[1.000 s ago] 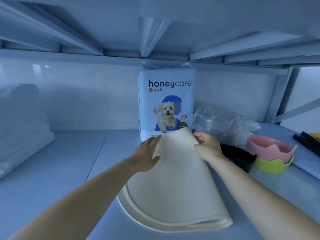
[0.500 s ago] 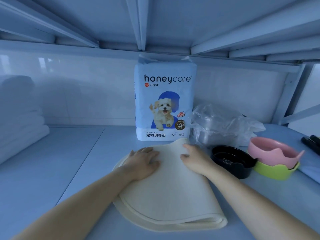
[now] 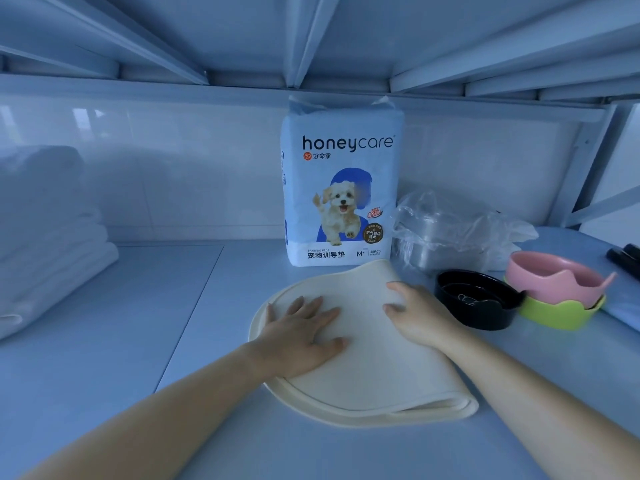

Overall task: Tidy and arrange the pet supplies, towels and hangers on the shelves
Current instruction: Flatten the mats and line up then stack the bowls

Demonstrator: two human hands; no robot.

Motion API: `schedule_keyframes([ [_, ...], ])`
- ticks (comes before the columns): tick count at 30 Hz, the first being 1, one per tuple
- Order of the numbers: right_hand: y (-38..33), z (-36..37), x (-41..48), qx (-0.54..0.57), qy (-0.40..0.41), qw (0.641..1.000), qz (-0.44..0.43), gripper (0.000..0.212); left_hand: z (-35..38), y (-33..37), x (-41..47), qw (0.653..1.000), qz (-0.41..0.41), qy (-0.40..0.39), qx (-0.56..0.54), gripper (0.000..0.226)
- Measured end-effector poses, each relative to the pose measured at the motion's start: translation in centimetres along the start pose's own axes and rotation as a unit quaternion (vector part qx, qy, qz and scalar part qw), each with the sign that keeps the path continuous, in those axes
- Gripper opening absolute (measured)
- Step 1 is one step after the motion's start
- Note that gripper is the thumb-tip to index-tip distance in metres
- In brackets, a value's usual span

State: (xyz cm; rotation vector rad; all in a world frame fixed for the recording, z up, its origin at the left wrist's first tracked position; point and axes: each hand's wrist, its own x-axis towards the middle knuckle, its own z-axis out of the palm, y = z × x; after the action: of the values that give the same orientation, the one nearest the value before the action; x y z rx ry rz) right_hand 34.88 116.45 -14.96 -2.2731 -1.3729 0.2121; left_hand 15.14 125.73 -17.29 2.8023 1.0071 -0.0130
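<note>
Pressing the folded cream mat (image 3: 374, 368) flat on the shelf (image 3: 138, 341), left hand (image 3: 301, 336) and right hand (image 3: 420, 315) lie open-fingered; next, probably sliding it toward the pad pack (image 3: 341, 188).

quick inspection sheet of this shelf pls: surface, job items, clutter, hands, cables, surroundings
surface: smooth pale blue shelf board with one seam line.
job's things: cream folded mat lies flat in front; blue-white honeycare pad pack stands upright behind it; stack of white folded towels at left; pink bowl nested in green bowl at right, black bowl beside them.
clutter: crumpled clear plastic bag over a metal container behind the black bowl; dark items at right edge, unidentifiable.
grippers: left hand and right hand press flat on the mat, fingers straight.
cables: nothing seen
surroundings: white tiled wall behind; ribbed shelf underside above.
</note>
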Motion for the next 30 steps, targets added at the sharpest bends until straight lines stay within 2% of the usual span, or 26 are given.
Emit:
schedule_keyframes([
  [3,0.2,0.1,-0.7,-0.013,0.001,1.000,0.006,0.049,0.1,0.0,0.0,1.000,-0.002,-0.002,0.008,0.064],
  [13,0.1,-0.2,0.4,0.052,0.077,0.995,-0.025,0.043,-0.4,0.1,2.3,1.000,0.004,-0.002,0.012,0.062],
  [23,0.7,-0.8,2.7,0.028,0.076,0.996,-0.039,0.044,-0.8,0.2,5.5,1.000,0.000,0.020,-0.016,0.063],
  [30,1.8,-1.1,2.0,0.030,0.032,0.998,-0.042,0.041,-0.2,-0.2,3.1,0.992,0.023,0.091,-0.088,0.046],
])
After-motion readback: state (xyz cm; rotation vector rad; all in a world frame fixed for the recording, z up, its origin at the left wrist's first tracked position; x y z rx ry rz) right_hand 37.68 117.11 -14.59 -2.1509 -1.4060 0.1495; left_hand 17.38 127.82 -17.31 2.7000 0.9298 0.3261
